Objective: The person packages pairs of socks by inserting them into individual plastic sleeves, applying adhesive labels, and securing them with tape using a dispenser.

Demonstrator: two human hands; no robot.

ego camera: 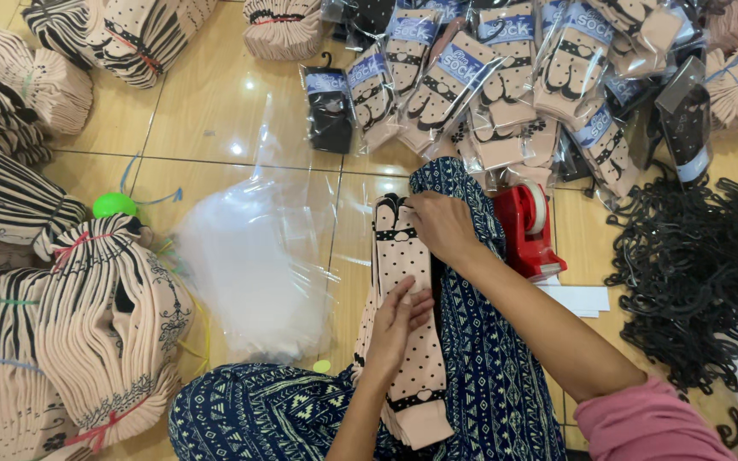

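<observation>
One stack of pale pink dotted socks with black trim lies along the person's leg in blue patterned trousers, just left of the one red tape dispenser on the tiled floor. The left hand lies flat on the stack's middle with its fingers spread narrow, while the right hand pinches the stack's far end between closed fingers. Left of the dispenser lies one pile of clear plastic bags; behind it, at least ten bagged sock pairs; to its right, one heap of black hangers.
</observation>
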